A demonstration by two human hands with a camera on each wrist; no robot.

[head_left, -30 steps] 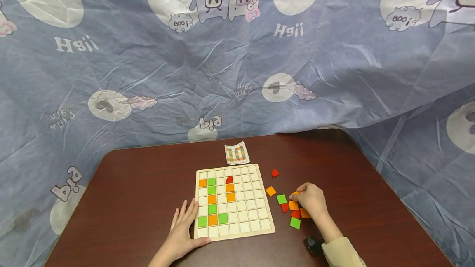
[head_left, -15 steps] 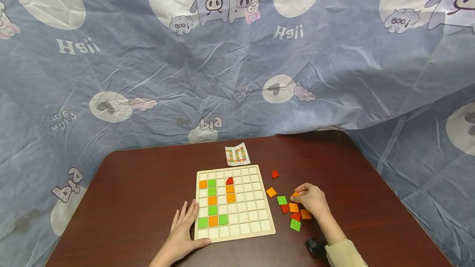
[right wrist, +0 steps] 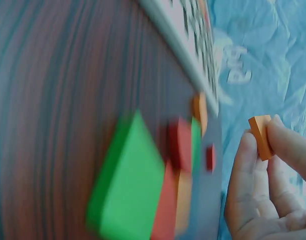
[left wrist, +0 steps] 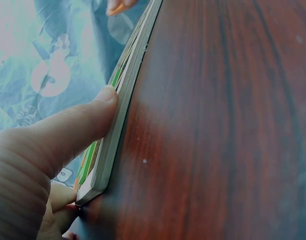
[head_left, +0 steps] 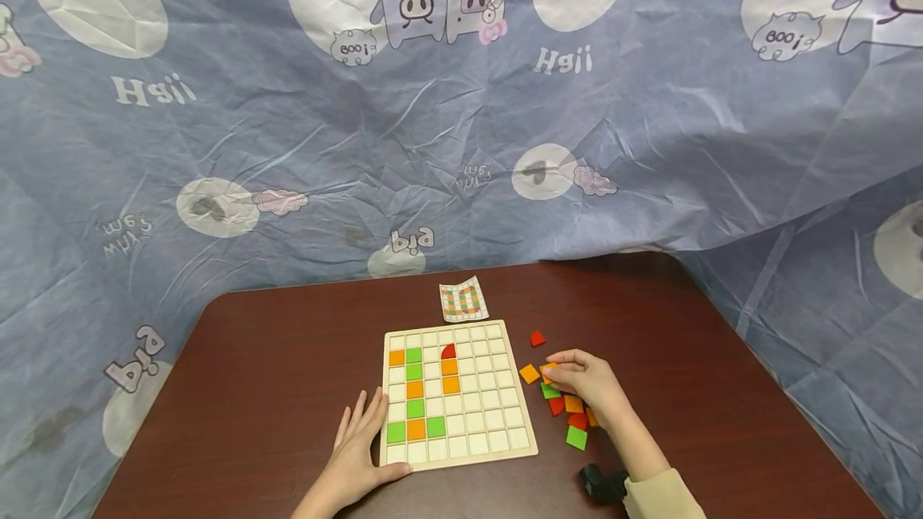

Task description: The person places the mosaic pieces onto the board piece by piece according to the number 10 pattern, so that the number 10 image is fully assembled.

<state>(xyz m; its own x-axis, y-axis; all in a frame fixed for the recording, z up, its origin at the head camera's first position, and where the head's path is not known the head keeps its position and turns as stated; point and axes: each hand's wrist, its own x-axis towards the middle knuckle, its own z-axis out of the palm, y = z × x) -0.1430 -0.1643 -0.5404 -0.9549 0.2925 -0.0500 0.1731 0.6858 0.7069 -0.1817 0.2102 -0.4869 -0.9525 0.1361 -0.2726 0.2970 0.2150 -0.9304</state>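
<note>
My right hand (head_left: 594, 387) pinches an orange square tile (right wrist: 261, 137) between thumb and fingers, raised over the loose tiles right of the board. The left hand (head_left: 355, 445) rests at the near left corner of the pale wooden grid board (head_left: 534, 447), fingers spread along its left side and thumb (left wrist: 88, 122) on its front edge. Orange and green square tiles fill some cells in the left columns. Further right in the grid, a red quarter-round piece (head_left: 449, 352) sits above two orange tiles (head_left: 450, 384).
Beside the board lie loose tiles: an orange one (head_left: 530, 374), a green one (head_left: 576, 438), a red one (head_left: 537, 339) and several more, partly overlapping. A small printed pattern card (head_left: 464, 300) lies behind the board. A black device (head_left: 598, 484) is at the right wrist.
My right hand has lifted the orange tile from the loose pieces and moved left toward the board with it. The left hand has stayed at the board's corner.
</note>
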